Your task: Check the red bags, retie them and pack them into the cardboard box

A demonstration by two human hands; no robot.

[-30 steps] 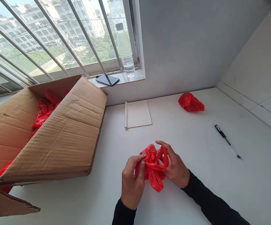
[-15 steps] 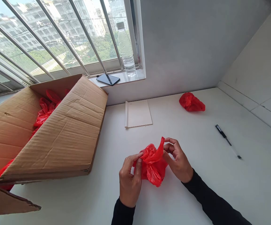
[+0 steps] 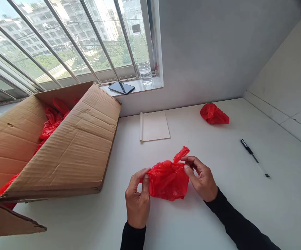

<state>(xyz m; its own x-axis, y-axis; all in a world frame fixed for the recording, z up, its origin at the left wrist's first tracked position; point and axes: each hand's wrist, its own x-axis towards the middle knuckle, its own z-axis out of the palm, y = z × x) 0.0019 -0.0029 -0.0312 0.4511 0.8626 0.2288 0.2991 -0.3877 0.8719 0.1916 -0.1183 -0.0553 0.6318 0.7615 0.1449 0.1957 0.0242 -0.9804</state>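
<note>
A crumpled red plastic bag (image 3: 169, 181) is stretched between my two hands just over the white table. My left hand (image 3: 138, 199) pinches its left edge between thumb and fingers. At the upper right edge my right hand (image 3: 201, 175) grips the bag with thumb and forefinger, and a twisted end sticks up beside those fingers. Whether anything is inside the bag I cannot tell. Another bunched red plastic bag (image 3: 214, 114) lies at the back right of the table.
On the left stands an open cardboard box (image 3: 69, 152) with several red bags inside. A pale notepad (image 3: 155, 126) and a pen (image 3: 249, 150) lie on the table (image 3: 186, 225). The windowsill holds a phone (image 3: 121, 87) and a water bottle (image 3: 142, 57).
My hands have moved apart, the left one shifting left and the right one slightly right. The bag's knotted-looking top has opened out into a wider, flatter shape.
</note>
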